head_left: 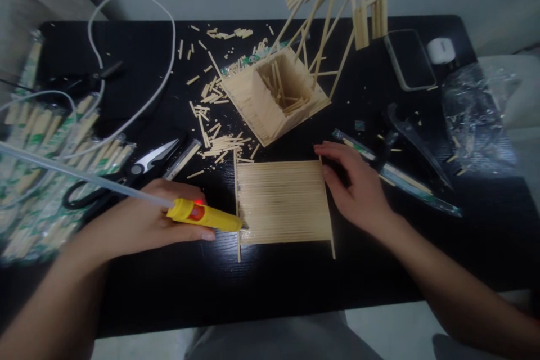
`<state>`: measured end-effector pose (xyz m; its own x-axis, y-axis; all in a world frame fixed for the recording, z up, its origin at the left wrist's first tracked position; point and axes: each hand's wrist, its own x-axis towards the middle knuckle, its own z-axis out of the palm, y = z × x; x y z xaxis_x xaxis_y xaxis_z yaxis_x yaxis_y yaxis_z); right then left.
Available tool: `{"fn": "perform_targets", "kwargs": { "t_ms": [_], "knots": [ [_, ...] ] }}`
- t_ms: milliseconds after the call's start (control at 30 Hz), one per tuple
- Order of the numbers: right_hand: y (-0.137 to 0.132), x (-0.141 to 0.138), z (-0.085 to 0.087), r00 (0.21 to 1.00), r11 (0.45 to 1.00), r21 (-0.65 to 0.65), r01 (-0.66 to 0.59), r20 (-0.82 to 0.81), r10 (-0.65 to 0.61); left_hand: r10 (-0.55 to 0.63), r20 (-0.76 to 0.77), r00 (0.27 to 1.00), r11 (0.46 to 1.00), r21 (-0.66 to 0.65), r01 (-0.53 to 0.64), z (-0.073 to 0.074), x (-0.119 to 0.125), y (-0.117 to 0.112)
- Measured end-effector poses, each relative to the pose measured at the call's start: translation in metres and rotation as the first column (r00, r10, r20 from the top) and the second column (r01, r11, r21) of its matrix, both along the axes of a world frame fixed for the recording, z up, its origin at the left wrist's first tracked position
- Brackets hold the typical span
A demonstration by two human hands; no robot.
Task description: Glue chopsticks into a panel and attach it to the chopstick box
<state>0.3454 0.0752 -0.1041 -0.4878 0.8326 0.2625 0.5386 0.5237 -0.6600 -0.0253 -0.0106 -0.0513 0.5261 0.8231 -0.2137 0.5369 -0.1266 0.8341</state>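
My left hand (143, 216) is closed around a yellow hot glue gun (215, 217), a long translucent glue stick (105, 180) running into its back. A red light glows on the gun. Its nozzle touches or hovers just above the left edge of a flat panel (284, 202) made of thin wooden sticks laid side by side. One longer stick runs along each side of this panel, crosswise to the rest. Glossy patches show along its left edge. At the panel's upper right corner, my right hand (358, 185) pinches the side stick between thumb and fingers.
Behind the panel stands a stick-built structure (236, 87) with an open box and tall leaning sticks. Cut stick pieces (221, 146) lie scattered beside it. Scissors (158, 156) and wrapped chopsticks (37, 180) are left; a phone (411, 59), white case (441, 50) and dark tool (417, 146) right.
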Motion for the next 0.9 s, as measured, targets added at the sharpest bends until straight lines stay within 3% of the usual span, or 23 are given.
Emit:
{"fn": "perform_targets", "kwargs": {
  "t_ms": [200, 367, 600, 733, 900],
  "knots": [
    [0.000, -0.001, 0.000, 1.000, 1.000, 0.003, 0.000, -0.012, 0.001, 0.010, -0.014, 1.000, 0.996, 0.087, -0.009, -0.006, 0.014, -0.003],
    [0.000, -0.002, 0.000, 0.999, 0.998, 0.058, -0.025, -0.019, 0.026, 0.076, 0.076, 0.994, 0.988, 0.127, -0.085, -0.012, 0.010, -0.002],
    [0.001, 0.000, 0.000, 0.998, 0.992, 0.102, -0.070, 0.006, 0.070, 0.310, 0.161, 0.937, 0.950, -0.020, -0.311, -0.032, 0.001, -0.005],
    [0.001, 0.000, 0.000, 0.998, 0.993, 0.097, -0.069, -0.003, 0.070, 0.397, 0.180, 0.900, 0.918, -0.094, -0.386, -0.030, 0.005, -0.003],
    [-0.001, -0.001, 0.002, 0.998, 0.998, 0.045, -0.048, -0.027, 0.050, 0.481, 0.187, 0.857, 0.877, -0.091, -0.473, -0.022, 0.013, 0.000]
  ]
}}
